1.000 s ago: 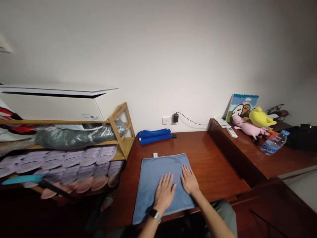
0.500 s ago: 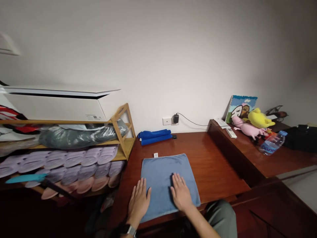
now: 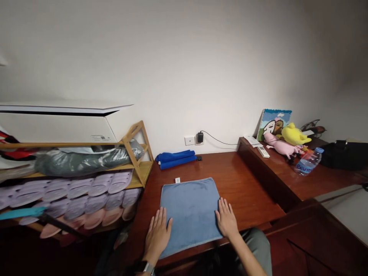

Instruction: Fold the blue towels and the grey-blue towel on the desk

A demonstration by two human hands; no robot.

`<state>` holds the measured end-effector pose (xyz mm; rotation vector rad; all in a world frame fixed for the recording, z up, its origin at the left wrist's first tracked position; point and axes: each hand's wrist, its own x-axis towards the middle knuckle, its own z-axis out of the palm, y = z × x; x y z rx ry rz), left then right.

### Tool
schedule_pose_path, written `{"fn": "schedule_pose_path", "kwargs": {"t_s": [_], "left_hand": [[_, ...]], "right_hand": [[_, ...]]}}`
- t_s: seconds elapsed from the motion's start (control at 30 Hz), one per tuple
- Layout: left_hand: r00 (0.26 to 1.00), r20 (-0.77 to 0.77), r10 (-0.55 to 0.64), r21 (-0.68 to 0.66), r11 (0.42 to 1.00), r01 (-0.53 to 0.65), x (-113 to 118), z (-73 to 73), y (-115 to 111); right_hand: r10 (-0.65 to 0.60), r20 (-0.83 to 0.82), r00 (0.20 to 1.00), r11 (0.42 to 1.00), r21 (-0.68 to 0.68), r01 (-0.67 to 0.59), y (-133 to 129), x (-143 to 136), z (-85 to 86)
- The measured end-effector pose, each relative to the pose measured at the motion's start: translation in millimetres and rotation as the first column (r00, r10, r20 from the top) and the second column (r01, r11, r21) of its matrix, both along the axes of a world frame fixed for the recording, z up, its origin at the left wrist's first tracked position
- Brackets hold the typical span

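A blue-grey cloth (image 3: 191, 214) lies spread flat on the reddish-brown wooden table (image 3: 238, 184), a small white tag at its far left edge. My left hand (image 3: 157, 234) rests flat over the cloth's left edge, fingers out and pointing away from me, a watch on the wrist. At the cloth's right edge lies my right hand (image 3: 227, 219), palm down with the fingers stretched; it grips nothing. A folded bright blue cloth (image 3: 176, 158) sits at the table's back left, by the wall.
On the left stands a wooden rack (image 3: 148, 168) with slippers and a white box (image 3: 57, 126). The raised right surface holds a water bottle (image 3: 309, 163), plush toys (image 3: 294, 134), a remote (image 3: 263, 152) and a black bag (image 3: 345, 155). A charger (image 3: 200, 137) is plugged into the wall.
My right hand has moved right, from on top of the cloth to its right edge. My left hand stays at the left edge. The view has shifted slightly.
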<state>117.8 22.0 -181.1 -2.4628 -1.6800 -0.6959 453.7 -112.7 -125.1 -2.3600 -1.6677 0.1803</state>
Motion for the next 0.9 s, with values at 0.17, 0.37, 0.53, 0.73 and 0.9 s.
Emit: {"fn": "schedule_pose_path", "kwargs": {"t_s": [0.17, 0.37, 0.53, 0.73, 0.9], "left_hand": [[1.000, -0.004, 0.013, -0.010, 1.000, -0.013, 1, 1.8, -1], [1.000, -0.021, 0.012, -0.061, 0.998, -0.013, -2, 0.4, -1], [1.000, -0.019, 0.020, -0.055, 0.998, -0.021, -2, -3.2, -1], [1.000, -0.007, 0.001, 0.003, 1.000, -0.001, -3, -12.7, 2], [1.000, -0.019, 0.011, 0.092, 0.996, -0.010, -2, -15.4, 1]], "right_hand": [[0.267, -0.048, 0.963, 0.953, 0.165, -0.256, 52, -109, 14.7], [0.337, -0.109, 0.935, 0.939, 0.118, -0.325, 75, -145, -4.6], [0.103, -0.041, 0.994, 0.995, -0.006, -0.103, 53, -42, -9.2], [-0.062, 0.031, 0.998, 0.996, -0.065, 0.064, 64, 19, 20.8], [0.198, -0.054, 0.979, 0.976, 0.106, -0.191, 121, -64, 31.5]]}}
